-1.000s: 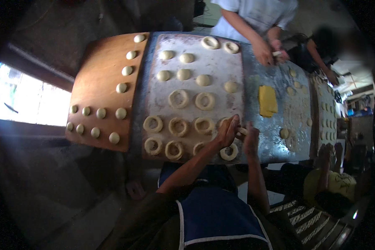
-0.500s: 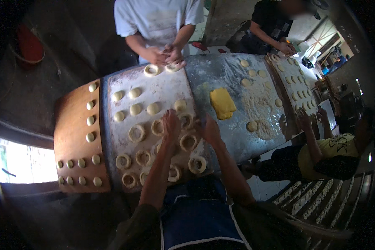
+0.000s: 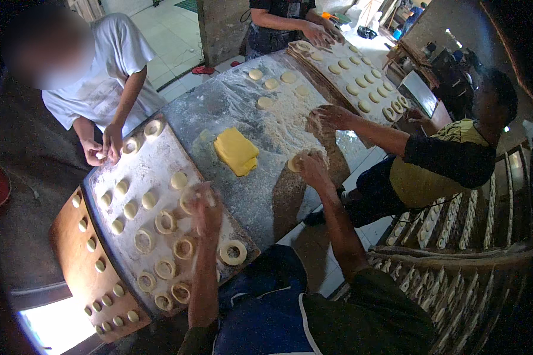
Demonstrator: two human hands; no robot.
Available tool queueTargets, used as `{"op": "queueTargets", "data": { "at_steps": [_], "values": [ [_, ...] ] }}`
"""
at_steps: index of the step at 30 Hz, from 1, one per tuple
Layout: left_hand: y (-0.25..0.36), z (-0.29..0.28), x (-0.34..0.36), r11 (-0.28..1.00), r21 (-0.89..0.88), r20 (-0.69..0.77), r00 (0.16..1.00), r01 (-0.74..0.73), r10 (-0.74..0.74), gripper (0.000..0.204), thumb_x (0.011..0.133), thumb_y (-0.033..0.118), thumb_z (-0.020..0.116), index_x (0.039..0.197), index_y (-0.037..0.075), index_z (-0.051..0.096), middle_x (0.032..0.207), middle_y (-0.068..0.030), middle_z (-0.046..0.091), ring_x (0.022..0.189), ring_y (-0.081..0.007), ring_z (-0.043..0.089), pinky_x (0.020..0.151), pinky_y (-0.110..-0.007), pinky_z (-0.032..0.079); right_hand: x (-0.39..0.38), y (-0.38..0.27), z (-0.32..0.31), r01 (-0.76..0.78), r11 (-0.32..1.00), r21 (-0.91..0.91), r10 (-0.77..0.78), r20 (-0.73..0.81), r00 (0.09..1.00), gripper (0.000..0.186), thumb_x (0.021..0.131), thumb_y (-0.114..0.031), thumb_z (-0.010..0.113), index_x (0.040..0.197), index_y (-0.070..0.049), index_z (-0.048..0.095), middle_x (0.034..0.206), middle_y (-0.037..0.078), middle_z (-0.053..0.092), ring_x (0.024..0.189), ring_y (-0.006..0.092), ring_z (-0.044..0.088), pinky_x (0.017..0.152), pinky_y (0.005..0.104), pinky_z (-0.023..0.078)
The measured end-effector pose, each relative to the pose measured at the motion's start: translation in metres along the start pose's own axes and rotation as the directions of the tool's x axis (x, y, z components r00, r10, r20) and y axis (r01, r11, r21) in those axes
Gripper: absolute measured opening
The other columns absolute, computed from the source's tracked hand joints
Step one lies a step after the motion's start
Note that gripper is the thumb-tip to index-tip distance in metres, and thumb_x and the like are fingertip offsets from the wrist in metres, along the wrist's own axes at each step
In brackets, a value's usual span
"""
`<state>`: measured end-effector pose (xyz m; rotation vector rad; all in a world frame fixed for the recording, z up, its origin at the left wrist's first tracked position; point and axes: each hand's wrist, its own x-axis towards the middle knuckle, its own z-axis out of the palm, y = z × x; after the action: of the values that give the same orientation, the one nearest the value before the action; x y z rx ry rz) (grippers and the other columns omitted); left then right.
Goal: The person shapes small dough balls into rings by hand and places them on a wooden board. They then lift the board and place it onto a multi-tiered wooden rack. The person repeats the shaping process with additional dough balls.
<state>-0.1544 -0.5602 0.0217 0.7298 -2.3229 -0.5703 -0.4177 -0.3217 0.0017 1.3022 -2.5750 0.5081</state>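
Dough ball sat on a floury table right of center in the frame, against the curled right hand, whose hold could not be told. Near center, the blurred left hand was among dough rings on a board, its grip likewise unclear.

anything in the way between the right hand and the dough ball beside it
Nothing visible: the right hand is right at the dough ball, fingers seemingly touching it. The yellow block lies left of both, not between.
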Motion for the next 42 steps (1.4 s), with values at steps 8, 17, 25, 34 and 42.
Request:
{"op": "queueTargets", "data": {
  "at_steps": [8, 17, 25, 34, 42],
  "values": [
    [0.1, 0.071, -0.012, 0.724, -0.64, 0.285, 0.954, 0.259, -0.089, 0.032, 0.087, 0.017, 0.064, 0.112, -0.002, 0.058, 0.102, -0.0163, 0.064, 0.092, -0.0281, 0.063, 0.08, -0.038, 0.051, -0.003, -0.06, -0.026, -0.401, 0.626, 0.669, 0.248, 0.317, 0.916, 0.027, 0.076, -0.004, 0.072, 0.094, -0.002, 0.052, 0.078, 0.007, 0.061, 0.075, 0.0166, 0.063, 0.065, 0.0318, 0.052],
    [0.079, 0.025, -0.024, 0.402, -0.777, 0.428, 0.875, 0.484, -0.227, 0.026, 0.09, 0.017, 0.063, 0.106, -0.003, 0.061, 0.094, -0.0092, 0.066, 0.085, -0.0151, 0.062, 0.075, -0.03, 0.051, -0.018, -0.157, -0.036, -0.361, 0.37, 0.856, 0.294, 0.261, 0.92, 0.05, 0.076, 0.005, 0.067, 0.117, -0.003, 0.04, 0.09, 0.014, 0.065, 0.077, 0.0162, 0.064, 0.066, 0.0297, 0.054],
    [0.041, -0.033, -0.042, -0.291, -0.801, 0.578, 0.802, 0.523, -0.148, 0.034, 0.094, 0.013, 0.055, 0.125, 0.002, 0.048, 0.102, -0.0091, 0.062, 0.091, -0.0146, 0.058, 0.077, -0.027, 0.05, -0.008, -0.209, -0.04, -0.527, -0.037, 0.849, -0.234, 0.506, 0.83, 0.046, 0.087, -0.015, 0.06, 0.127, -0.003, 0.041, 0.089, 0.008, 0.061, 0.077, 0.0156, 0.061, 0.067, 0.0294, 0.052],
    [0.002, -0.057, -0.05, 0.099, -0.966, 0.193, 0.922, 0.238, -0.335, 0.016, 0.089, 0.017, 0.046, 0.098, 0.005, 0.05, 0.095, -0.0056, 0.053, 0.078, -0.0163, 0.059, 0.067, -0.03, 0.051, -0.01, -0.265, 0.026, -0.462, 0.178, 0.869, 0.205, 0.426, 0.881, 0.052, 0.095, -0.048, 0.041, 0.09, -0.001, 0.062, 0.074, 0.005, 0.062, 0.066, 0.0135, 0.055, 0.063, 0.0301, 0.046],
    [-0.012, -0.054, -0.066, 0.053, -0.93, 0.224, 0.676, 0.363, -0.702, 0.037, 0.097, 0.032, 0.038, 0.088, -0.001, 0.051, 0.07, -0.0111, 0.052, 0.061, -0.0179, 0.053, 0.053, -0.038, 0.044, -0.01, -0.33, 0.018, -0.364, 0.392, 0.845, 0.102, 0.354, 0.93, 0.055, 0.096, -0.048, 0.038, 0.088, 0.0, 0.062, 0.069, 0.007, 0.06, 0.056, 0.0136, 0.053, 0.055, 0.03, 0.044]
  ]
}}
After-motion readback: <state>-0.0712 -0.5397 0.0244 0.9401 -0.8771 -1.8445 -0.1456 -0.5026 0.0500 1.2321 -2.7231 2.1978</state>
